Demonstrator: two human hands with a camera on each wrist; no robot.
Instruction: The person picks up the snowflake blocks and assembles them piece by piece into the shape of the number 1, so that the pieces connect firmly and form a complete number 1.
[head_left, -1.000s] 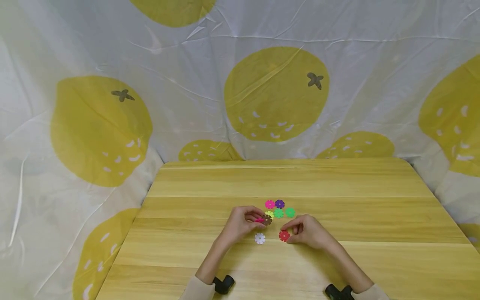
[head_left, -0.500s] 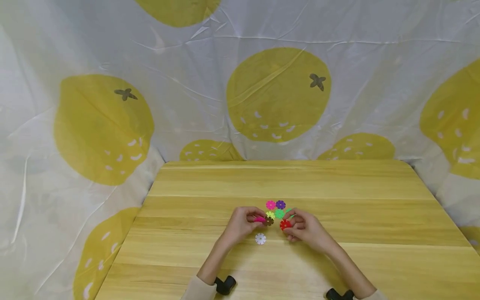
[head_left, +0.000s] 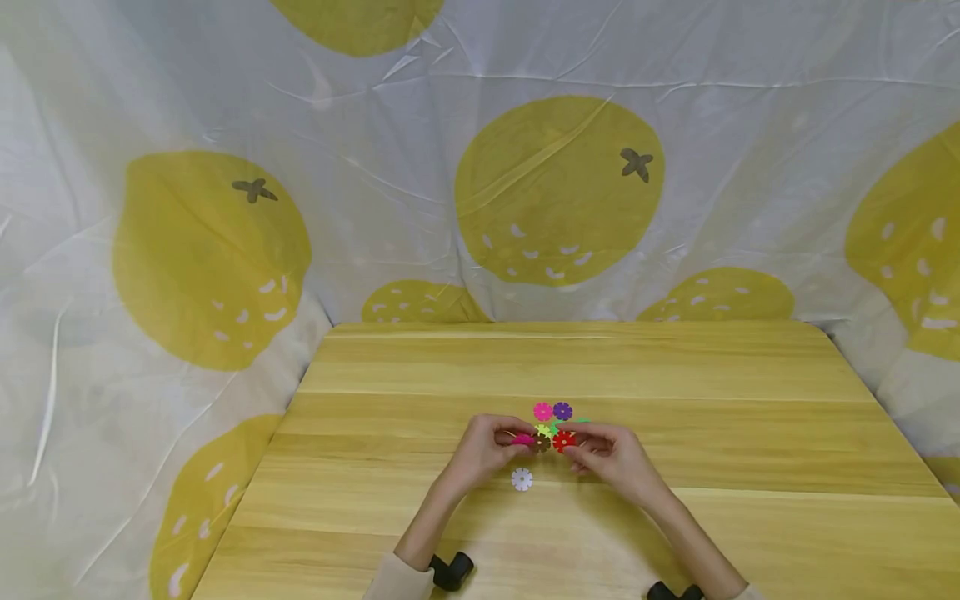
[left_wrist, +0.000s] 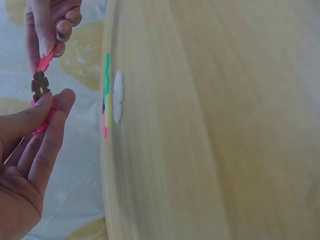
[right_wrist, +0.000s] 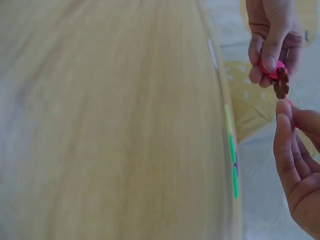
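Note:
My left hand (head_left: 483,446) pinches a pink notched plastic disc (head_left: 522,439). A brown notched disc (left_wrist: 40,87) is joined to that pink one and sticks out beyond the fingertips. From the other side, my right hand (head_left: 615,454) pinches a red notched disc (head_left: 562,442) between thumb and fingers. The red disc's edge meets or nearly meets the brown disc; whether they interlock I cannot tell. Both wrist views show the joined discs held up above the tabletop.
On the wooden table (head_left: 420,367) lie a white disc (head_left: 522,479) nearer me and pink (head_left: 542,412), purple (head_left: 562,411), yellow (head_left: 543,430) and green discs (right_wrist: 235,181) beyond the hands. A lemon-print cloth (head_left: 375,183) hangs behind.
My right hand has raised the red disc from near the table and brought it leftward to the brown disc. The left hand keeps its hold, its brown disc turned slightly.

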